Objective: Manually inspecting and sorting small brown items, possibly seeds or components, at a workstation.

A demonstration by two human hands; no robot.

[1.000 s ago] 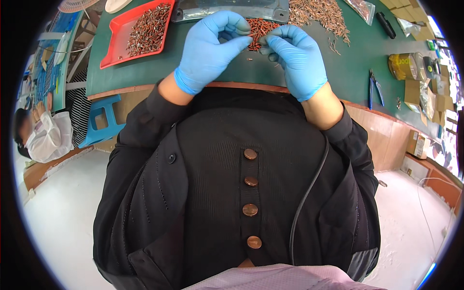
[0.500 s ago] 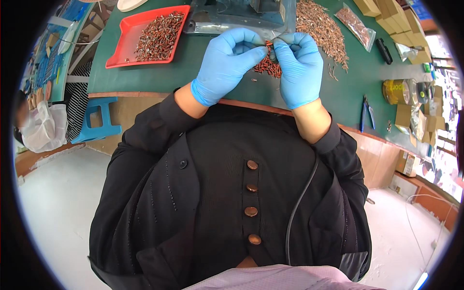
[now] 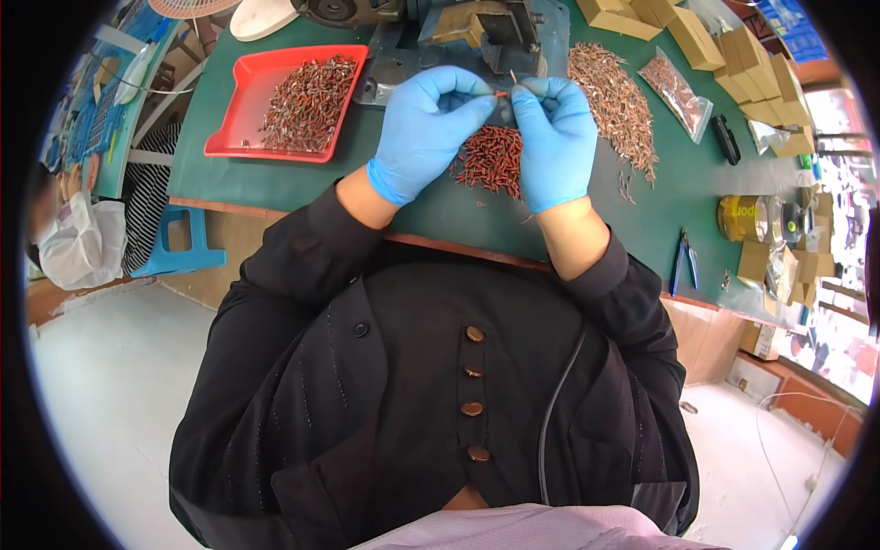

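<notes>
Surface: green mat point(image 3: 275, 183) covers the bench across the upper half of the frame, with a wooden front edge below it; pale floor lies at lower left and lower right.
Nearest: black buttoned jacket point(image 3: 431, 403) fills the lower centre, its sleeves rising to both gloved hands.
Left hand point(image 3: 423, 133): blue glove, upper centre, fingers curled together with thumb and forefinger tips pinched on the left end of a small red piece point(image 3: 501, 93).
Right hand point(image 3: 553, 137): blue glove, just right of the left hand, fingertips closed on the right end of that piece, where a thin pale wire end sticks upward.
Held piece: between the two sets of fingertips, lifted above the mat; its long axis appears to run roughly left to right across the frame.
Hard to see: the piece is tiny and mostly covered by glove tips, so its exact shape and which end leads cannot be told.
Below the hands: loose pile of red pieces point(image 3: 490, 158) on the mat, partly hidden by both hands.
Farther left: red tray point(image 3: 240, 110) holding more such pieces.
Farther right: long heap of brownish parts point(image 3: 612, 103), then a clear bag point(image 3: 678, 87) of them.
Farthest: grey machine point(image 3: 477, 27) at the top edge, cut off by the frame.
</notes>
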